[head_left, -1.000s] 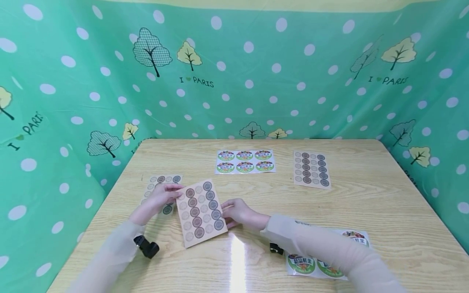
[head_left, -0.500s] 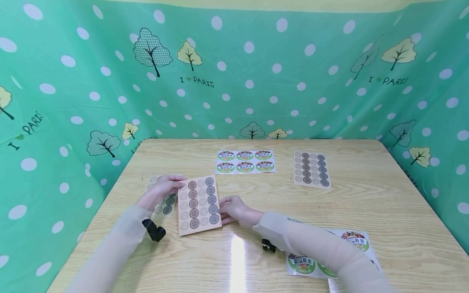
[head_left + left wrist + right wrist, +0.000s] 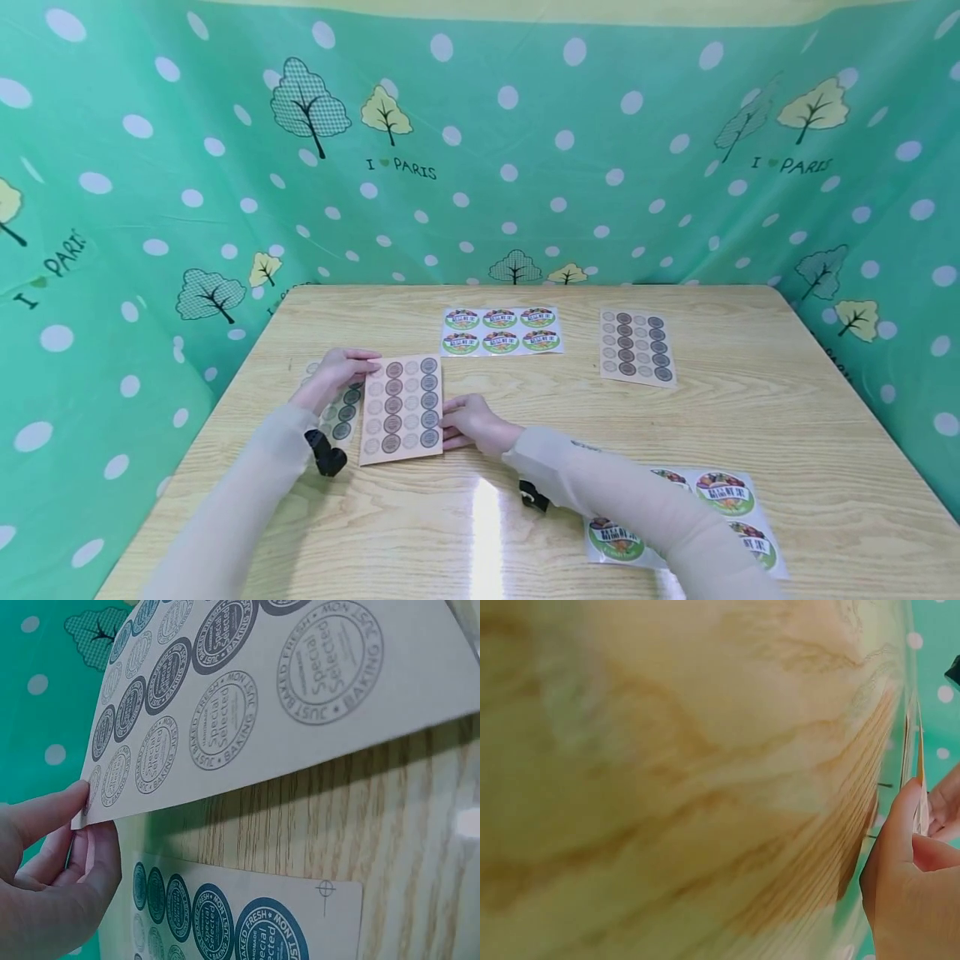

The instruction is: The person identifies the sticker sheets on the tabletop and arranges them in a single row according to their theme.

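Both of my hands hold a brown sheet of round "Just Baked Fresh" stickers over the table, left of its middle. My left hand pinches the sheet's upper left corner between thumb and fingers; the left wrist view shows this grip up close. At the sheet's right edge, my right hand grips it with the thumb on the near face. Beneath the left hand and forearm lies a similar sticker sheet, partly covered. In the left wrist view a gap shows between the held sheet and this lower sheet.
A white sheet of fruit labels lies at the back of the wooden table. Another brown sticker sheet is to its right. Larger fruit labels lie front right, partly under the right sleeve. A polka-dot curtain surrounds the table.
The held sheet has turned from tilted to nearly straight and shifted slightly away from me. Both hands moved with it, the left a little up and rightward, the right a little leftward.
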Demonstrator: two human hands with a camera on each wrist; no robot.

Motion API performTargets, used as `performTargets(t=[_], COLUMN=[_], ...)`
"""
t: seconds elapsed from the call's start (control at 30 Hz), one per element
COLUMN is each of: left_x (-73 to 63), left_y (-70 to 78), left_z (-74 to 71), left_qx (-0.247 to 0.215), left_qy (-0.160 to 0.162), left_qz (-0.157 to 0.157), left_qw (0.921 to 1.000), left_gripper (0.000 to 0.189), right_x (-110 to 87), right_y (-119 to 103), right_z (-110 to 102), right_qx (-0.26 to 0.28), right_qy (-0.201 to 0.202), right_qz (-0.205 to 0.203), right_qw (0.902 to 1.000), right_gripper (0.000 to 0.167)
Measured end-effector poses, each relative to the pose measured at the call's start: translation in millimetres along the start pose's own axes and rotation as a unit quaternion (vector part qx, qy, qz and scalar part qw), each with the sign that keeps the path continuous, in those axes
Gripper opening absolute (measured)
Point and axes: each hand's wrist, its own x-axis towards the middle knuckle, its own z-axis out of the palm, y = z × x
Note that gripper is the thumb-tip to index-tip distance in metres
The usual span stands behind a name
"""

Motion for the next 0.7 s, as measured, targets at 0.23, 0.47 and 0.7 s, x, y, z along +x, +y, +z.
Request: performTargets(t=[0.23,0.47,0.7], left_x=[8.1,14.8,20.3], left_y=[-0.8,-2.6,-5.7], left_z=[-0.1,1.5,3.9], left_qx=[0.014,0.016,0.019], left_qy=[0.021,0.051,0.068], left_qz=[-0.009,-0.017,-0.016], left_qw=[0.9996,0.9984,0.9974], left_gripper=[0.041,0.041,0.04], right_x=[4.2,7.1,9.8], right_y=[1,1,1], right_z=[5,11,13], right_qx=[0.008,0.023,0.022], right_qy=[0.009,0.024,0.036], right_qz=[-0.005,-0.003,-0.004], right_qw=[0.9999,0.9994,0.9991], right_gripper=[0.023,0.023,0.022])
